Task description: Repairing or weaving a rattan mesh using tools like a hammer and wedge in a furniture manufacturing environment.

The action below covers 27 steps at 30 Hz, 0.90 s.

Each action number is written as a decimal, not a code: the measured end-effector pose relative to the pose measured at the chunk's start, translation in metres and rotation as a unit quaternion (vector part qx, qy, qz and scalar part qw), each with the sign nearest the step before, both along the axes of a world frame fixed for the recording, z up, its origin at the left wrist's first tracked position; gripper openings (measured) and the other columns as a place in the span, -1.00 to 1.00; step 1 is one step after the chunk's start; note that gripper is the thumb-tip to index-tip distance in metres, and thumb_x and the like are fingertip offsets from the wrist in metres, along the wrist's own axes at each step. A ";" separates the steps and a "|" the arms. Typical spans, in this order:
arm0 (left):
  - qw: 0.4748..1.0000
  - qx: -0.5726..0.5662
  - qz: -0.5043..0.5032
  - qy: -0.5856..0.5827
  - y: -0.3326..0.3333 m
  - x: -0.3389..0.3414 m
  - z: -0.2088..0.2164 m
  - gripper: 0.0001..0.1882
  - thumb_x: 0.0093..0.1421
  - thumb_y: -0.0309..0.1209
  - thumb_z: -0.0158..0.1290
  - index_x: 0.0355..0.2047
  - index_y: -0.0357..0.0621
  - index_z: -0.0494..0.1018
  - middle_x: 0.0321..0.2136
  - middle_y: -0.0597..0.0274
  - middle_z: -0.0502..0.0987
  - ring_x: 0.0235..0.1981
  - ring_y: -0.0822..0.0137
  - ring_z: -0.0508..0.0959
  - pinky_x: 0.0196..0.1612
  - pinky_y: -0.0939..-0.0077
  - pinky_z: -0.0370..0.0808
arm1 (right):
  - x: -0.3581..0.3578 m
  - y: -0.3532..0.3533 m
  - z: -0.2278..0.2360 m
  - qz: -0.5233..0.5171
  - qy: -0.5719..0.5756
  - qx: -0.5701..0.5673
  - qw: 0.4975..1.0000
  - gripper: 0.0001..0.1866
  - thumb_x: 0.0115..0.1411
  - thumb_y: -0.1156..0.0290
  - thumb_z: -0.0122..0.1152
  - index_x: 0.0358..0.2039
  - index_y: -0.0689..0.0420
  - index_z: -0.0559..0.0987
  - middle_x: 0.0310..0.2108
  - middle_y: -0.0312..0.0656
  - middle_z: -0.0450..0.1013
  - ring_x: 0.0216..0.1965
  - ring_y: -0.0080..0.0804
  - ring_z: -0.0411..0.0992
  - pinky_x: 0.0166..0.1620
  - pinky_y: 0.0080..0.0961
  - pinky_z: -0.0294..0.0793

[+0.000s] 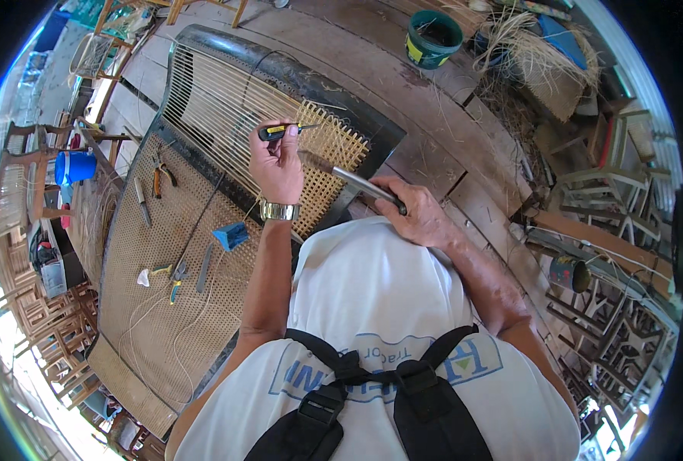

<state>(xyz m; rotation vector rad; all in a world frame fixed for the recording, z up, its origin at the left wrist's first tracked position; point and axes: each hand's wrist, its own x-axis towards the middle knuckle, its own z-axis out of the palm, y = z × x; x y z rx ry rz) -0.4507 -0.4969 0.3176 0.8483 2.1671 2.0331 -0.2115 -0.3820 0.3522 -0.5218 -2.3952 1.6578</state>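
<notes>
Pale, partly woven cane panel [335,144]

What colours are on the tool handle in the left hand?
The handle is black and yellow, best seen in the head view.

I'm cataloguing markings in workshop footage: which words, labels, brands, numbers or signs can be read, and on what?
White shirt: large blue lettering, partly covered by black straps; wording not copied here.
Green bucket: yellow label, print too small to read.
Black-and-yellow tool in the left hand: any marking too small to read.
Metal-shafted tool in the right hand: no text discernible.
</notes>
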 end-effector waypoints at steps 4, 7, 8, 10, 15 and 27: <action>1.000 -0.029 0.002 -0.008 0.000 0.002 0.007 -0.76 0.32 -0.50 0.23 -0.05 -0.18 0.46 -0.21 0.25 0.65 -0.21 0.50 0.61 -0.12 0.57 0.58 | 0.002 0.000 -0.001 0.017 -0.031 -0.012 0.999 -0.60 0.32 0.41 0.21 0.14 0.25 0.49 -0.12 0.13 0.59 -0.09 0.06 0.61 0.01 -0.19 0.57; 0.999 -0.033 -0.004 -0.018 -0.001 0.003 0.004 -0.76 0.32 -0.48 0.24 -0.06 -0.19 0.46 -0.20 0.25 0.65 -0.21 0.51 0.61 -0.14 0.59 0.58 | 0.003 -0.001 -0.003 0.023 -0.035 -0.012 0.999 -0.59 0.32 0.39 0.22 0.14 0.26 0.49 -0.12 0.13 0.59 -0.09 0.06 0.61 0.02 -0.18 0.57; 0.999 -0.027 0.001 -0.029 -0.001 0.004 0.002 -0.76 0.32 -0.48 0.24 -0.06 -0.19 0.46 -0.21 0.26 0.64 -0.22 0.52 0.61 -0.15 0.59 0.58 | 0.004 -0.002 -0.003 0.029 -0.031 -0.012 0.999 -0.59 0.32 0.38 0.22 0.14 0.26 0.49 -0.11 0.13 0.59 -0.09 0.05 0.62 0.02 -0.18 0.57; 0.999 -0.033 -0.008 -0.028 0.002 -0.001 0.002 -0.75 0.32 -0.48 0.24 -0.06 -0.19 0.45 -0.22 0.27 0.64 -0.22 0.52 0.61 -0.15 0.59 0.58 | 0.002 0.000 -0.001 0.030 -0.031 -0.008 0.999 -0.59 0.31 0.38 0.22 0.13 0.26 0.49 -0.13 0.13 0.59 -0.11 0.04 0.62 0.02 -0.18 0.57; 0.998 -0.046 -0.022 -0.033 0.009 0.001 0.009 -0.75 0.32 -0.47 0.24 -0.06 -0.20 0.45 -0.24 0.28 0.62 -0.23 0.51 0.61 -0.16 0.59 0.57 | 0.000 0.004 0.006 0.031 -0.046 -0.024 0.998 -0.60 0.31 0.40 0.22 0.12 0.26 0.50 -0.17 0.14 0.60 -0.15 0.03 0.63 -0.01 -0.18 0.57; 0.998 -0.021 -0.039 -0.038 0.005 0.007 -0.001 -0.74 0.32 -0.46 0.25 -0.06 -0.20 0.44 -0.24 0.30 0.63 -0.27 0.55 0.59 -0.21 0.65 0.55 | 0.010 -0.004 0.000 0.007 0.003 0.004 1.000 -0.62 0.32 0.46 0.21 0.13 0.24 0.48 -0.26 0.13 0.59 -0.20 0.07 0.62 -0.12 -0.18 0.58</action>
